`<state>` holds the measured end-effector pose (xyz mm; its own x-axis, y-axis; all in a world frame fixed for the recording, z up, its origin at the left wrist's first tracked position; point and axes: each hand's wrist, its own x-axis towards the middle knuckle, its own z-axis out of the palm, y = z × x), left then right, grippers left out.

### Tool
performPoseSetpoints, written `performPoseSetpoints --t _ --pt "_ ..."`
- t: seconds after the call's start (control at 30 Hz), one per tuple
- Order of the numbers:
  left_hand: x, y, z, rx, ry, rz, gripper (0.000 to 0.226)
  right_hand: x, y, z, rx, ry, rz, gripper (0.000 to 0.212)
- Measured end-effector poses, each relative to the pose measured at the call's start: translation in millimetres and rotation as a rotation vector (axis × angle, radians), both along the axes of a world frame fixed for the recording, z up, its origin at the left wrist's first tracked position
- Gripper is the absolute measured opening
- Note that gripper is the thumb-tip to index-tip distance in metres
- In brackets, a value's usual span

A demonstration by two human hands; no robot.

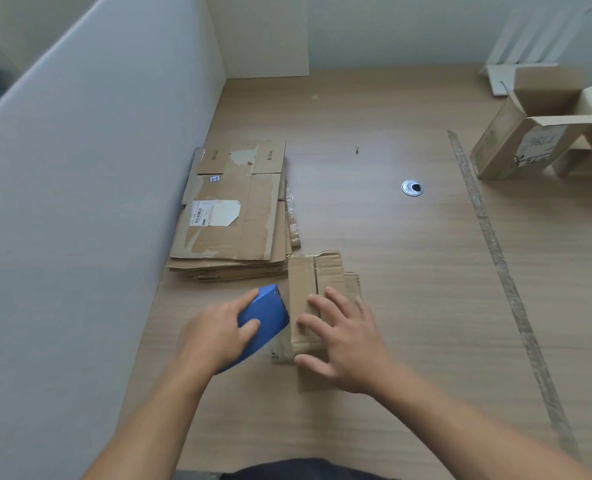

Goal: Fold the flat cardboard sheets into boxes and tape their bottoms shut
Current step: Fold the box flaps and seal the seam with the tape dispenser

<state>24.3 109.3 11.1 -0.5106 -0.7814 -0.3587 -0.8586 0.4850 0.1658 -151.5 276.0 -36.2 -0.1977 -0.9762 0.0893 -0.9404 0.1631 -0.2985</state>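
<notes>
Left hand (215, 336) grips the blue tape dispenser (270, 313) against the left side of the small box (301, 278), right hand (346, 344) spread flat on top, box running lengthways away along the table (409, 289).

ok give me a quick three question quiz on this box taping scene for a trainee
1. Fill in: the stack of flat brown cardboard sheets lies beside the grey ____.
2. True or false: the left hand grips the blue plastic tape dispenser.
3. The right hand presses on: A the stack, B the dispenser, C the small folded brown cardboard box.
Key: 1 partition wall; 2 true; 3 C.
</notes>
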Motion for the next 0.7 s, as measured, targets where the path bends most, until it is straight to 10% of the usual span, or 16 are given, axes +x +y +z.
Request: performPoseSetpoints --t 0.17,0.7 --pt "7 6 2 0.036 0.152 0.192 0.058 39 -25 6 0.106 0.039 -0.179 0.086" --pt "15 15 16 0.090 0.319 0.241 0.058 17 -10 -3 0.049 0.020 -0.153 0.042"
